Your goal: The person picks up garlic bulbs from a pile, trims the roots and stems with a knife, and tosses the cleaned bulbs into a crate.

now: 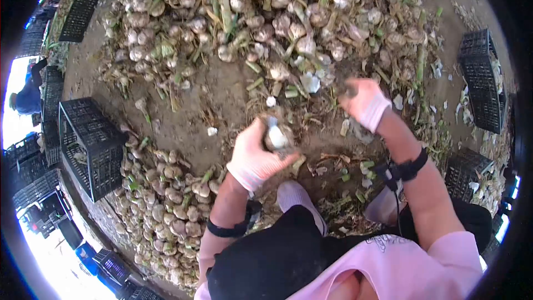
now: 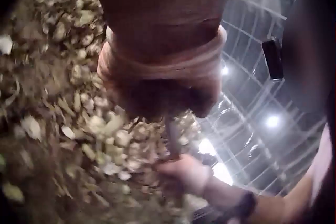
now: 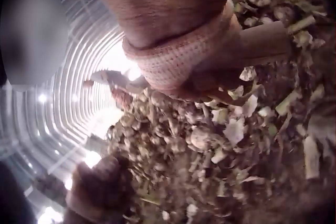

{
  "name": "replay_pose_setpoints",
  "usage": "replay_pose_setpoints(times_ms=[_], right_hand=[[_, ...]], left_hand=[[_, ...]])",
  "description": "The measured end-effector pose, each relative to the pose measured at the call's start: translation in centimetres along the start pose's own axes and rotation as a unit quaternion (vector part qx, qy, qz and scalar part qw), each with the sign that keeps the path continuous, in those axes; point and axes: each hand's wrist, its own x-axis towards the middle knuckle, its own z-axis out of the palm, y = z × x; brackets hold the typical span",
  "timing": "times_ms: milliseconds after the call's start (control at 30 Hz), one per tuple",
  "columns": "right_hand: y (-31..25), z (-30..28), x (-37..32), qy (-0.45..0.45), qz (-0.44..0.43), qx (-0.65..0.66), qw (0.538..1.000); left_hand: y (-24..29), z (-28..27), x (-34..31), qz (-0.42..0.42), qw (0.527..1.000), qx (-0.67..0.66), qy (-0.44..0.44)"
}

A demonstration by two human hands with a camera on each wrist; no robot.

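Between two garlic heaps (image 1: 266,16), left hand (image 1: 252,158) fingers grip one bulb (image 1: 276,136) — right hand (image 1: 363,100) curled, hold unclear.

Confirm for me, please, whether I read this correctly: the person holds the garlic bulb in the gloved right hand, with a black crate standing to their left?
Not quite: the head view shows the garlic bulb in the gloved left hand, not the right hand. The black crate does stand to their left.

Even daylight in the fisheye head view, black vignetted corners, blown-out glare at lower left, wrist views dim, backlit, motion-blurred
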Motion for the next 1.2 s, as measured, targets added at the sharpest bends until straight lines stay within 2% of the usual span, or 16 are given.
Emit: replay_pose_setpoints(times_ms=[33,67,233,400,500,567,633,667,733,767,800,867,933,1000,1100,1200], right_hand=[[-0.2,0.1,-0.5,-0.041,-0.002,0.005,0.999],[-0.3,0.5,-1.0,-0.085,-0.001,0.008,0.996],[-0.9,2.0,-1.5,-0.112,-0.116,-0.054,0.985],[-4.1,0.9,-1.2,-0.174,-0.074,0.034,0.981],[0.4,4.3,-0.4,-0.263,-0.023,-0.116,0.957],[5.2,5.2,-1.4,-0.166,-0.035,-0.065,0.983],[6.7,5.5,-2.7,-0.148,-0.014,-0.023,0.989],[7.0,5.2,-2.0,-0.140,0.037,0.088,0.986],[6.4,4.3,-1.6,-0.135,0.087,0.198,0.967],[4.8,3.5,-2.0,-0.137,0.079,0.185,0.970],[3.9,3.1,-2.2,-0.137,0.069,0.173,0.973],[4.4,4.8,-2.1,-0.126,0.048,0.137,0.981],[3.4,4.6,-2.6,-0.120,0.027,0.103,0.987],[2.2,3.4,-3.5,-0.114,0.043,0.067,0.990],[2.3,2.9,-4.7,-0.134,0.080,0.110,0.982],[3.4,1.9,-5.2,-0.083,0.068,0.136,0.985]], left_hand=[[1.7,1.2,0.0,-0.045,0.997,-0.060,-0.002],[1.2,0.9,0.2,0.131,0.967,0.218,-0.025],[0.2,2.2,0.5,0.269,0.861,0.421,-0.097],[0.4,2.4,0.5,0.352,0.849,0.380,-0.103],[1.1,2.3,-0.1,0.419,0.866,0.274,0.000],[1.6,0.1,-1.6,0.322,0.899,0.290,0.063],[-0.5,-4.5,-4.3,0.064,0.905,0.367,0.205],[1.8,-7.0,-5.2,0.067,0.842,0.486,0.226],[3.9,-12.2,-8.0,-0.401,0.712,0.511,0.266],[5.8,-12.4,-8.1,-0.505,0.620,0.506,0.323],[3.3,-14.1,-10.4,-0.371,0.612,0.559,0.418],[3.8,-10.4,-7.1,-0.133,0.759,0.424,0.476],[3.7,-5.0,-0.8,-0.162,0.871,0.309,0.347],[2.2,-0.5,5.6,-0.067,0.890,0.415,0.178],[-0.9,4.1,14.2,-0.245,0.861,0.444,0.034],[-0.5,3.4,13.6,-0.108,0.876,0.468,-0.038]])
